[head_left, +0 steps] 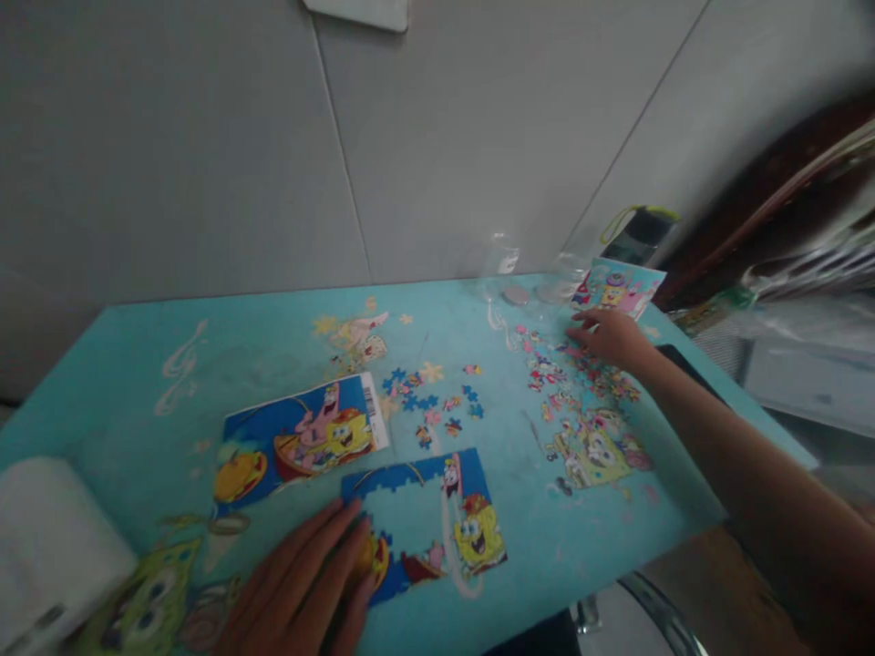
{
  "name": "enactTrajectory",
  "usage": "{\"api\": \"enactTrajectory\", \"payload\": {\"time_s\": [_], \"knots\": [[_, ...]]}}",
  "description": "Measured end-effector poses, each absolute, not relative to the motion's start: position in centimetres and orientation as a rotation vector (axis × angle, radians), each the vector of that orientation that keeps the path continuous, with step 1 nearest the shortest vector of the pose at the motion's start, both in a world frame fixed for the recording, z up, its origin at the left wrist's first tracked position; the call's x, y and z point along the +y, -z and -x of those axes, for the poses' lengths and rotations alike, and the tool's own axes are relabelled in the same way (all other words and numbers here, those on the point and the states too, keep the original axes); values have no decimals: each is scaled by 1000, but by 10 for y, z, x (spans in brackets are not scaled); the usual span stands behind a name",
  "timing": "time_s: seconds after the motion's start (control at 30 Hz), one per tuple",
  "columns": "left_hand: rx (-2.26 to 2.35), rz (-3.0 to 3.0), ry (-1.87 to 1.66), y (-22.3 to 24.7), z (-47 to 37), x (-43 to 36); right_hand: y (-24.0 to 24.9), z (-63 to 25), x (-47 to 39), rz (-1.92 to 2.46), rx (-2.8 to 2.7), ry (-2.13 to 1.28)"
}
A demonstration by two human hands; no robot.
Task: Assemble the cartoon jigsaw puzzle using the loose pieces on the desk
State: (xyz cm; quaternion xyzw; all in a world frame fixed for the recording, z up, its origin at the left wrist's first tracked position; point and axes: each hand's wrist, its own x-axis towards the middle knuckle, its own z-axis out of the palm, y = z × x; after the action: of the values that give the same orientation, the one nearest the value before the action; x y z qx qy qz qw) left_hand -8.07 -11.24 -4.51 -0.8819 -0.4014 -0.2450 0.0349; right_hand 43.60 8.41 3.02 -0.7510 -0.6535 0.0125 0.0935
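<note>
My left hand (311,583) lies with its fingers spread over the lower left corner of a partly assembled jigsaw puzzle (478,533), which has a gap in its middle. Above it is a printed reference card (297,442) with the same cartoon scene. Loose blue and mixed pieces (416,401) lie right of the card. My right hand (605,333) reaches to the upper edge of a heap of small pieces (547,369) at the right; its thumb and index finger are apart, and no piece shows between them.
Two clear plastic containers (501,260) stand near the wall, with a round lid (516,295) between them. Behind my right hand are a second picture card (625,284) and a dark bottle (641,237). A white object (58,556) sits at the left.
</note>
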Motion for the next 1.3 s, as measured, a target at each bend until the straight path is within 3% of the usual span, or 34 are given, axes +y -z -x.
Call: {"api": "enactTrajectory", "payload": {"time_s": [0.2,0.63,1.3], "knots": [[-1394,2787,599,18,67,-120,-26,-443,98,2314,-1882,-129],[-1421,2791,626,14,64,-120,-34,-454,93,2352,-1838,-371],[-1366,2760,631,21,67,-121,-27,-454,87,2175,-1758,-291]]}}
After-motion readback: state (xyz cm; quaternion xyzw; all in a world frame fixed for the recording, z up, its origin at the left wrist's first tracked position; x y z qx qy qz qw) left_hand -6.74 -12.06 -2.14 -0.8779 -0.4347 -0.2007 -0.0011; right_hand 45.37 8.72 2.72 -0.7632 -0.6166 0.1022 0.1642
